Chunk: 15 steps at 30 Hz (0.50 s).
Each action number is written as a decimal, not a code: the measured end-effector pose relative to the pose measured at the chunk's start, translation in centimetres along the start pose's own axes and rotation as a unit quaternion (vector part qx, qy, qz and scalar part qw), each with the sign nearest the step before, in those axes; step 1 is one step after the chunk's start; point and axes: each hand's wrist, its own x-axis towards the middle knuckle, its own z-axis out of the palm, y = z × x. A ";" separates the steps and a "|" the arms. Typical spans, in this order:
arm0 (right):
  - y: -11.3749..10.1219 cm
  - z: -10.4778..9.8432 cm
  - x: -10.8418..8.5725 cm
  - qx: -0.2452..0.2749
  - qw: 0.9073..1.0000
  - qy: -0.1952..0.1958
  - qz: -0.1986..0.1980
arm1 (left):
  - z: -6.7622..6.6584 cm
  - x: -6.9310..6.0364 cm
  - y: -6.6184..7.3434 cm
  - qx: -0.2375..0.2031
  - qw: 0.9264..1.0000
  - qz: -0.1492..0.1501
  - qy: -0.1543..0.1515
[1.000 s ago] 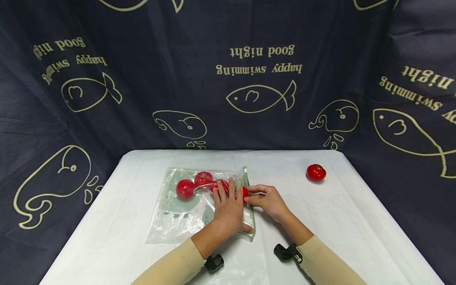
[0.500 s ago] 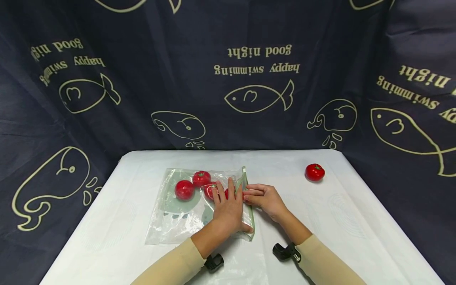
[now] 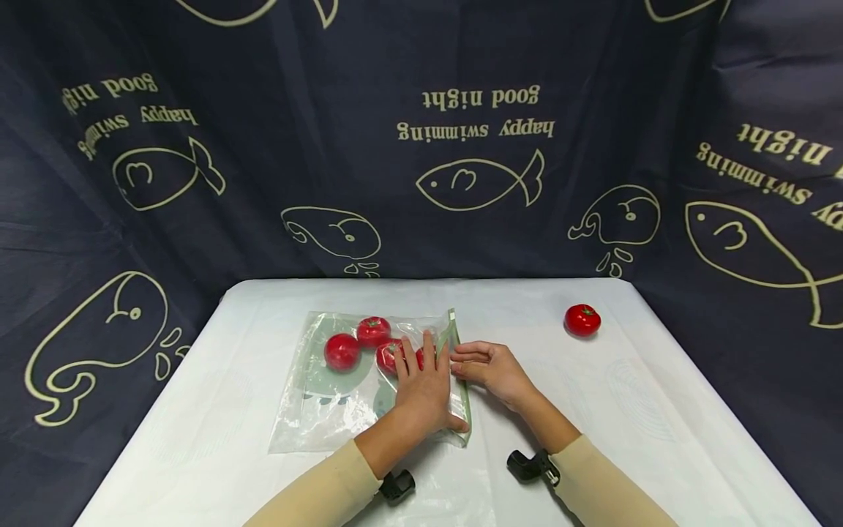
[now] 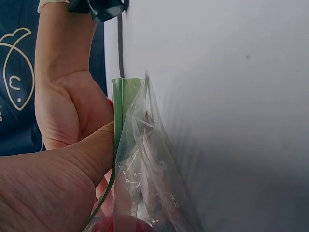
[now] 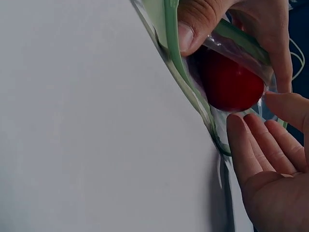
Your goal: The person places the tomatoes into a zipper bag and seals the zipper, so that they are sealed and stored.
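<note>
A clear zip bag [image 3: 316,428] with a green-edged mouth lies on the table, several red tomatoes inside, among them a round tomato [image 3: 342,352] at the left. My left hand [image 3: 421,391] rests on the bag near its mouth, fingers spread and straight. Its thumb [image 5: 186,36] reaches inside the mouth's green edge, which stands apart. Just within the mouth sits another tomato [image 5: 232,82], partly under the left fingers in the head view. My right hand [image 3: 494,372] is at the mouth, fingers extended close to that tomato, gripping nothing; whether a fingertip touches it, I cannot tell.
One more tomato [image 3: 582,320] stands outside the bag on the white table [image 3: 658,424], toward the back right. A dark curtain [image 3: 316,168] with fish drawings hangs behind the table. Each wrist carries a black camera mount [image 3: 527,466].
The tomato at my right fingertips has gone further into the bag, leftward under the left hand, and the right fingers have let go of it. Both hands stay nearly in place.
</note>
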 end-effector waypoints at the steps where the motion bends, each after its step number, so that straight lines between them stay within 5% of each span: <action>1: 0.0 -0.1 -0.1 -0.004 1.000 0.005 0.000 | 0.0 0.0 0.0 0.003 1.000 -0.001 -0.001; 15: -0.5 -3.3 -1.2 -0.012 0.995 0.092 -0.031 | 0.0 0.0 0.2 0.025 1.000 -0.006 0.000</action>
